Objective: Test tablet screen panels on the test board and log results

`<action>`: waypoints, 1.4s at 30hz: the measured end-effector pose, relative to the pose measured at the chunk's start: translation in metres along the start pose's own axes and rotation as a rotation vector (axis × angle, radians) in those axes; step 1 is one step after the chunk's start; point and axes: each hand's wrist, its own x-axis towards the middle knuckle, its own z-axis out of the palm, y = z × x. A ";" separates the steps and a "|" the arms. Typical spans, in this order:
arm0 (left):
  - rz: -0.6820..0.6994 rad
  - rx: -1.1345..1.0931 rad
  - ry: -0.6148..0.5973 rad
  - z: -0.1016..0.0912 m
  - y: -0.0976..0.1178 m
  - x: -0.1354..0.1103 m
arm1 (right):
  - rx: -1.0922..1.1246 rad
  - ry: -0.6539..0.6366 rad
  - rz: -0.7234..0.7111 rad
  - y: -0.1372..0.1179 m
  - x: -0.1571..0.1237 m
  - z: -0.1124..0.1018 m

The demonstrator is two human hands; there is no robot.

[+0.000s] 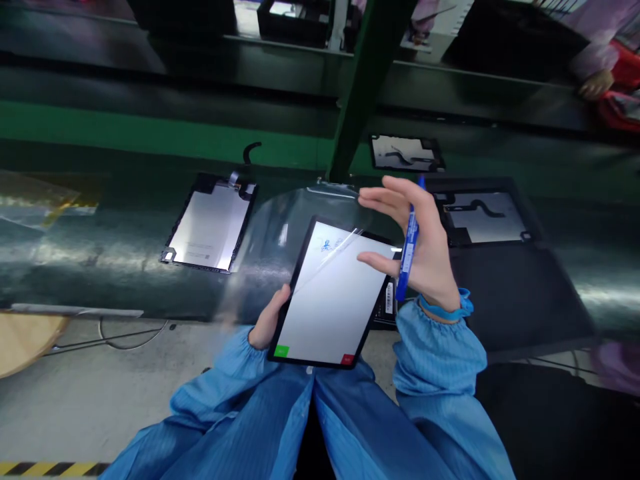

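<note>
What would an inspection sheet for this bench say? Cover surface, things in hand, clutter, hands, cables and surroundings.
Surface: shiny, dark green bench.
Things in hand: tablet, tilted, screen lit white; blue pen.
Clutter: three screen panels; black strip.
Hands: left hand grips tablet's edge; right hand holds pen, thumb and fingers apart.
Cables: thin, below bench at left.
Surroundings: another person's hand, upper right; striped floor tape.

A green post rises from the glossy dark bench above grey floor marked with black-and-yellow tape
</note>
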 end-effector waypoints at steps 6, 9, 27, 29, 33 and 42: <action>-0.037 -0.104 -0.030 0.005 0.010 -0.002 | 0.006 -0.038 0.109 0.026 -0.020 -0.008; -0.072 -0.138 0.039 0.009 0.012 0.001 | 0.110 0.060 0.116 0.042 -0.014 0.002; -0.219 -0.227 0.170 0.030 0.050 0.027 | 0.536 0.302 0.435 0.140 -0.005 0.041; -0.221 -0.241 0.165 0.034 0.050 0.027 | 0.568 0.313 0.435 0.139 -0.004 0.040; -0.215 -0.267 0.160 0.044 0.050 0.028 | 0.612 0.339 0.408 0.137 -0.005 0.037; -0.045 -0.189 0.191 0.045 0.036 0.024 | 0.701 0.561 0.278 0.120 -0.009 0.004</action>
